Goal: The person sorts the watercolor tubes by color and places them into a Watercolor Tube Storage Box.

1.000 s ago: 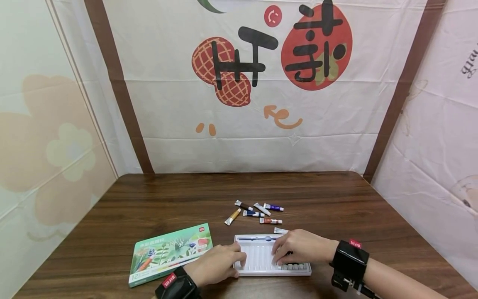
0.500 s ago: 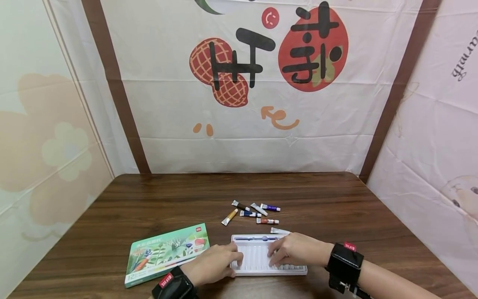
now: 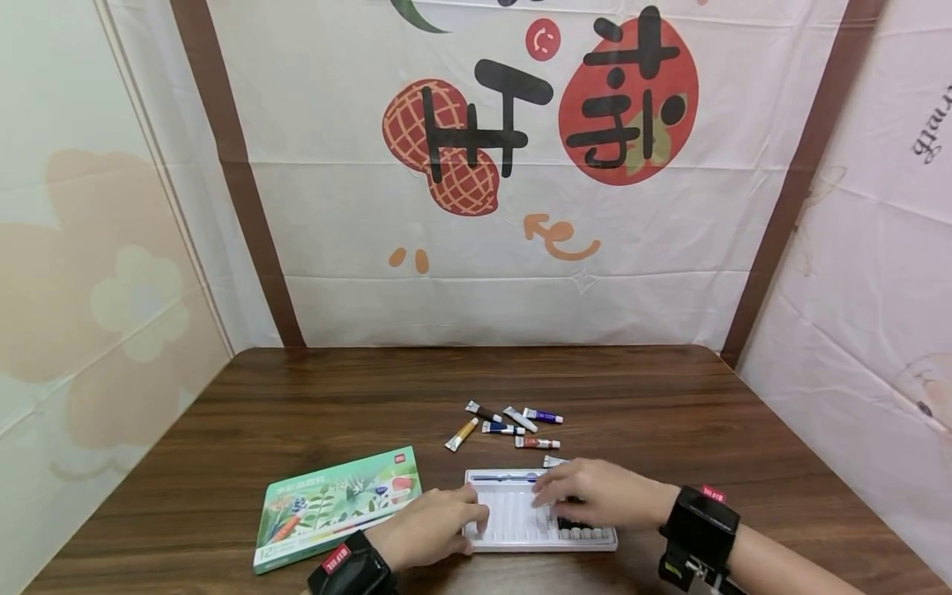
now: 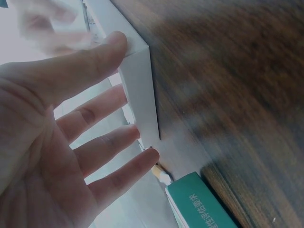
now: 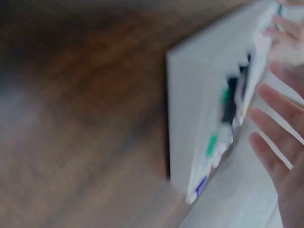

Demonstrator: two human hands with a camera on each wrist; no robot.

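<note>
A shallow white plastic tray with parallel grooves [image 3: 531, 547] lies on the brown wood-grain desk [image 3: 387, 388]; the left hand [image 3: 435, 522], fingers extended and spread, touches its left side, probably to steady it. The right hand [image 3: 598, 489], fingers spread and holding nothing visible, hovers above a row of pale caps [image 3: 583, 535]. Small, variously coloured paint tubes [image 3: 503, 428] lie beyond the far rim, presumably for easy reach. A green illustrated box [image 3: 338, 500] limits leftward room; open desk extends rightward.

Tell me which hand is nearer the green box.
Left. The left hand is close by the right end of the green box; the right hand is farther off, over the white tray.
</note>
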